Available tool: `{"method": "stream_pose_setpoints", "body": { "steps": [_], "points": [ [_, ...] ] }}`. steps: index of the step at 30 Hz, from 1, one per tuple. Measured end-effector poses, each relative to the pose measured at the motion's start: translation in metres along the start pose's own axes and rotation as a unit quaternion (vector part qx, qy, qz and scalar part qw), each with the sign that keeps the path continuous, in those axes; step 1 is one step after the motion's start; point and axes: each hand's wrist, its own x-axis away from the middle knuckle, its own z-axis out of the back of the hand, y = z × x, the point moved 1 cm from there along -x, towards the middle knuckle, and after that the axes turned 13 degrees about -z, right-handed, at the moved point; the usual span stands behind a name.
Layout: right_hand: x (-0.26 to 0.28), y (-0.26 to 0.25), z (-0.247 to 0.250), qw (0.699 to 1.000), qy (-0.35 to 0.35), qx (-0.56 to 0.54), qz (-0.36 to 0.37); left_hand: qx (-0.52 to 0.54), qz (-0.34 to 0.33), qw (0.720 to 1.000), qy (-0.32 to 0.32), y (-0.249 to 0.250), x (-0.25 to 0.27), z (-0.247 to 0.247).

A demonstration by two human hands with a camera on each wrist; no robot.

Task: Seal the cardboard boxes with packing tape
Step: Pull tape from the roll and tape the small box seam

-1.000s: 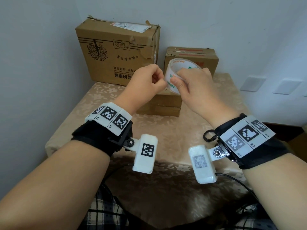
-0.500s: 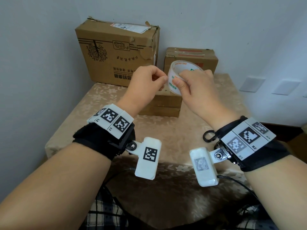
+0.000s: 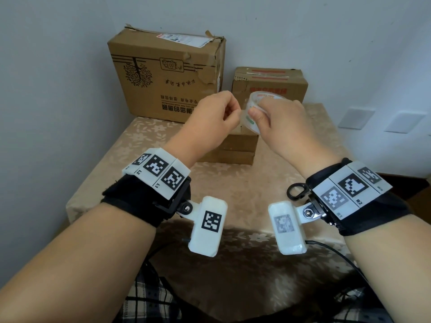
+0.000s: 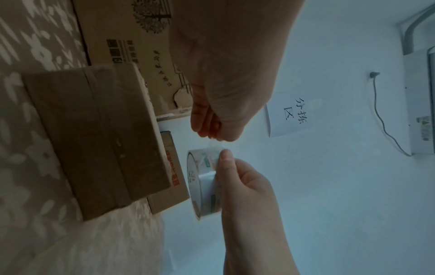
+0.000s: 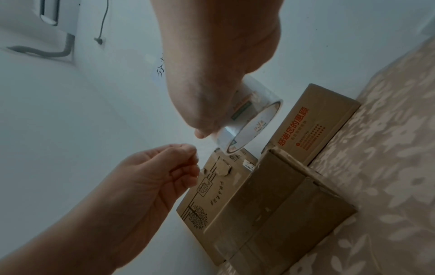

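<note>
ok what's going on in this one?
A person is getting packing tape ready. The right hand holds the clear tape roll in the air above the low flat box on the table. The left hand pinches at the roll's free end; a short clear strip seems to be lifted between them. A large box and a smaller box stand behind. No fresh tape is on any box yet.

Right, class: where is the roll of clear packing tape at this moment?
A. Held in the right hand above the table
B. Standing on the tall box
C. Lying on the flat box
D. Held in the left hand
A: the right hand grips the roll of clear packing tape in the air, while the left hand pinches its free end.
</note>
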Motion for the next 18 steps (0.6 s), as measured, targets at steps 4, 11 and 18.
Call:
{"method": "stream_pose_setpoints", "body": {
  "steps": [4, 11, 18],
  "points": [
    [0.001, 0.0, 0.003, 1.0, -0.015, 0.026, -0.001, 0.09, 0.063, 0.994, 0.009, -0.007, 0.001, 0.0],
    [0.002, -0.008, 0.004, 0.997, -0.021, 0.068, 0.014, 0.3, 0.146, 0.94, 0.077, -0.003, 0.005, -0.003],
    [0.003, -0.009, 0.007, 0.997, -0.02, 0.074, 0.019, 0.166, 0.095, 0.98, 0.057, -0.006, 0.004, -0.003]
  ]
}}
